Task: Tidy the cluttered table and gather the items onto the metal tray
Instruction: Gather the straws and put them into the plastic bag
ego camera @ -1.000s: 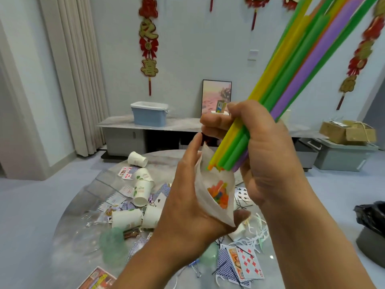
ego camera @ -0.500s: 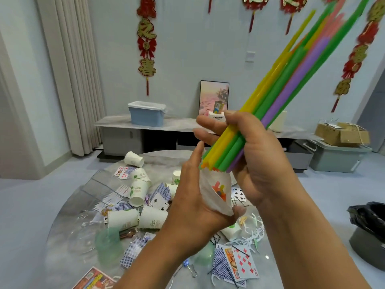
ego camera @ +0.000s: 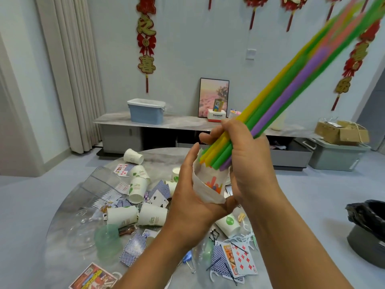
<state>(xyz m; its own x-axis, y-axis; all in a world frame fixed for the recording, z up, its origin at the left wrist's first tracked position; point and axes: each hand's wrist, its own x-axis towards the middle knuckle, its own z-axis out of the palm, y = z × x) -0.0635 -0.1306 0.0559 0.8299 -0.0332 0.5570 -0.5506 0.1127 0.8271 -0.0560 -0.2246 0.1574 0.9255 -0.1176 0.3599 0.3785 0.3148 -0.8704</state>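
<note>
Straws (ego camera: 270, 113), a bright bundle of them, sit clenched in the right hand (ego camera: 248, 161), their lower ends poised at the mouth of a white paper bag (ego camera: 208, 184) that the left hand (ego camera: 193, 203) grips and holds open. Both are up in the air above the bench (ego camera: 62, 226), not down on it. And look at what's left below: paper cups (ego camera: 137, 188) tipped over on their sides, playing cards (ego camera: 241, 259) scattered face up and face down, a green plastic lid (ego camera: 107, 238), clips and bits of white plastic near the front edge. No metal tray can be made out for certain from this angle. By my reckoning the tidy-up is in its early stages, with the straws being bagged and nearly everything else yet to be gathered.
</note>
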